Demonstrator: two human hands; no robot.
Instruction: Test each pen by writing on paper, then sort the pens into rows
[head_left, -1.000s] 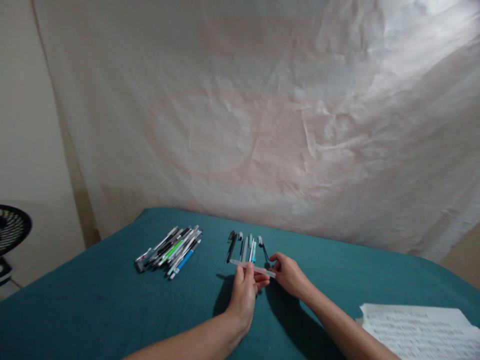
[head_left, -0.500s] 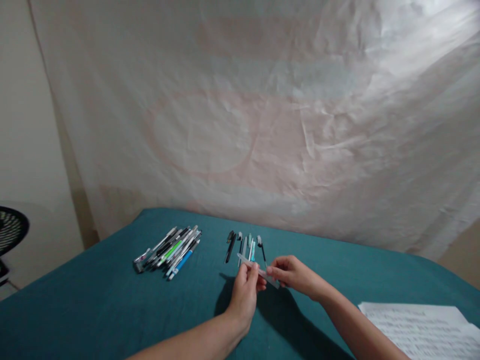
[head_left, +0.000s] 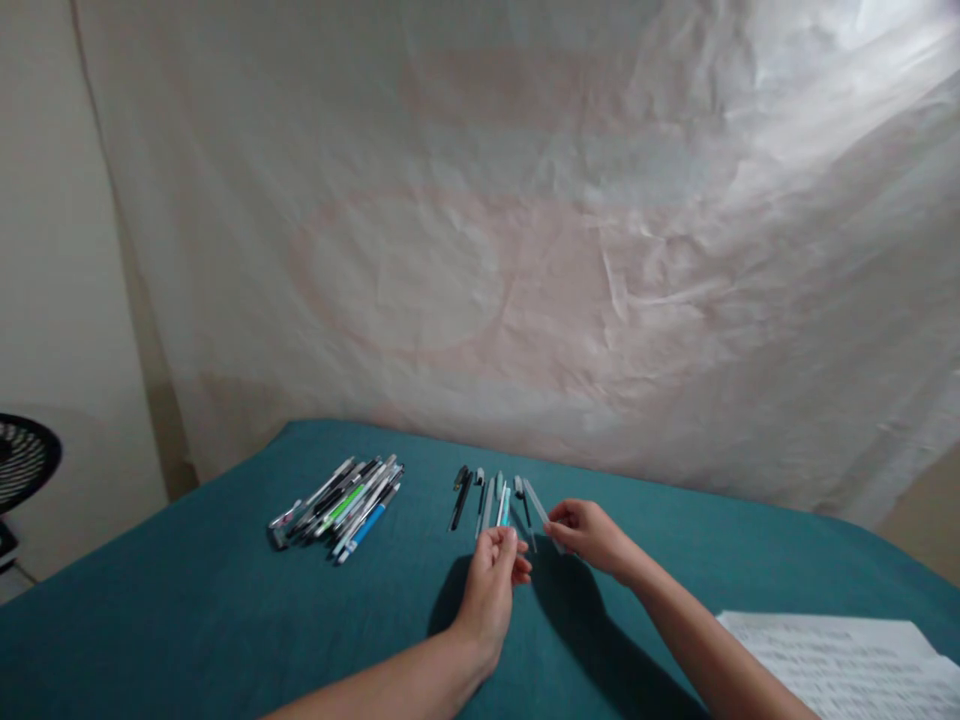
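My right hand [head_left: 589, 535] pinches a clear pen barrel [head_left: 535, 502] near its lower end. The barrel slants beside a thin dark refill [head_left: 527, 515] with a pale cap [head_left: 517, 484] at its top. To the left, my left hand [head_left: 496, 572] is closed, thumb against fingers; whatever it may hold is too small to make out. Just beyond its fingertips lie a turquoise pen part [head_left: 505, 507] and a clear barrel [head_left: 488, 500]. Farther left are a black pen barrel [head_left: 461, 502] and a small black cap [head_left: 460, 476].
A heap of pens [head_left: 349, 505], including a green one and a blue one, lies on the left of the teal-covered table [head_left: 187, 600]. Written sheets of paper [head_left: 840, 660] rest at the right front. A black fan [head_left: 26, 465] stands at the left edge, and a pale sheet [head_left: 480, 250] hangs behind.
My right hand has moved slightly right with the clear barrel, away from my left hand. The barrel, earlier across both hands, now lies beside the dark refill. My left hand has stayed in place.
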